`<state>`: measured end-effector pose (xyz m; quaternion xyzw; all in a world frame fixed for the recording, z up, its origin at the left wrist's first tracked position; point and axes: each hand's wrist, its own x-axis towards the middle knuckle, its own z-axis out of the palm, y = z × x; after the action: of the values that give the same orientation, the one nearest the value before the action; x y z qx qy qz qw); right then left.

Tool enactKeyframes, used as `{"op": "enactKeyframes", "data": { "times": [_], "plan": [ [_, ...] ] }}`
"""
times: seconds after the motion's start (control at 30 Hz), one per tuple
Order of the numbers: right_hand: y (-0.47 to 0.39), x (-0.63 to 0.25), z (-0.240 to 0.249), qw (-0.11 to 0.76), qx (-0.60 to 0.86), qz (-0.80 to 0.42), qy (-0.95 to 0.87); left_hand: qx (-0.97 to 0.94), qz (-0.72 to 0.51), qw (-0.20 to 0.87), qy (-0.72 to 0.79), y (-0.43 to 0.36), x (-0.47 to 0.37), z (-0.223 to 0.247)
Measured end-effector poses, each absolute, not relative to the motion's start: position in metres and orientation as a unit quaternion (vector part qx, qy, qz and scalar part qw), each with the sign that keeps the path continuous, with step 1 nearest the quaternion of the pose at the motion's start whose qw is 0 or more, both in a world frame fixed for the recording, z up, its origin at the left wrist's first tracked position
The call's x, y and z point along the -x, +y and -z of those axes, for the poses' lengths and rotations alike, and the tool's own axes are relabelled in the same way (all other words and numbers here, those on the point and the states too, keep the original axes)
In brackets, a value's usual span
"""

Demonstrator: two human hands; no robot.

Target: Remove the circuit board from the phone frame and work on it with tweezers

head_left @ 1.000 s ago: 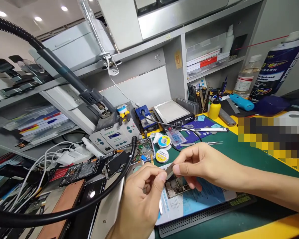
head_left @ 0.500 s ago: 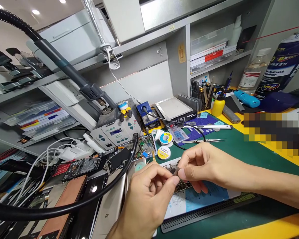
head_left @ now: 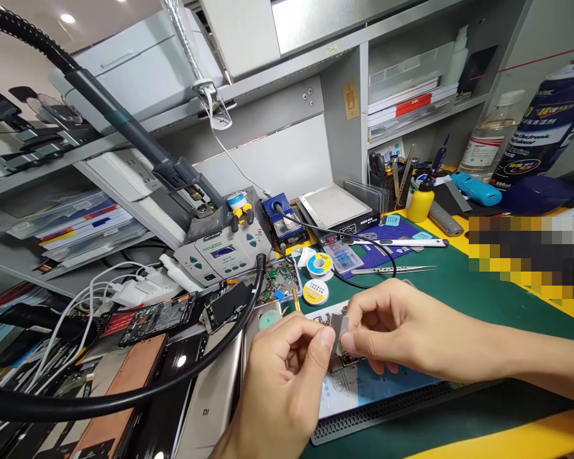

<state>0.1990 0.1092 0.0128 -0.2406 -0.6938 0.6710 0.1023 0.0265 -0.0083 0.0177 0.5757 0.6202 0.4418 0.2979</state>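
A small thin grey metal piece (head_left: 338, 334) is held between both hands. My left hand (head_left: 287, 376) pinches its left edge between thumb and index finger. On the right edge, my right hand (head_left: 392, 325) has thumb and fingers closed. Below the hands lies a circuit board (head_left: 345, 364), partly covered by them. It rests on a white and blue sheet (head_left: 387, 382), above a grey perforated strip (head_left: 377, 411) on the green mat (head_left: 492, 299).
Tweezers (head_left: 395, 270), a solder spool (head_left: 319, 264) and a round tin (head_left: 316, 292) lie behind the hands. A black hose (head_left: 172, 392) arcs across phones at left. A soldering station (head_left: 224, 255) and yellow bottle (head_left: 421, 201) stand further back.
The grey metal piece has tilted so that its flat face shows more. My fingers have shifted slightly along it, the left thumb moving up and left.
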Motion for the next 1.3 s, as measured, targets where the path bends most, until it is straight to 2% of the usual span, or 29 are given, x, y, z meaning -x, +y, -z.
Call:
{"op": "enactKeyframes", "data": {
  "times": [0.2,0.47,0.67,0.93,1.3],
  "plan": [
    [0.1046,-0.2022,-0.0168,0.084,0.211,-0.653,-0.723,-0.541,-0.434,0.396,0.601,-0.0071,-0.0250,-0.0227],
    [0.1052,-0.2008,-0.0194,0.087,0.212,-0.667,-0.709,-0.536,-0.463,0.367,0.603,-0.0078,-0.0224,-0.0215],
    [0.1094,-0.2018,-0.0193,0.055,0.245,-0.655,-0.713,-0.503,-0.485,0.404,0.590,-0.0038,-0.0265,-0.0216],
    [0.1128,-0.2020,-0.0207,0.060,0.246,-0.693,-0.675,-0.480,-0.462,0.407,0.624,-0.0070,-0.0234,-0.0201],
    [0.1116,-0.2026,-0.0174,0.053,0.239,-0.701,-0.669,-0.404,-0.506,0.530,0.548,-0.0044,-0.0247,-0.0143]
  ]
}}
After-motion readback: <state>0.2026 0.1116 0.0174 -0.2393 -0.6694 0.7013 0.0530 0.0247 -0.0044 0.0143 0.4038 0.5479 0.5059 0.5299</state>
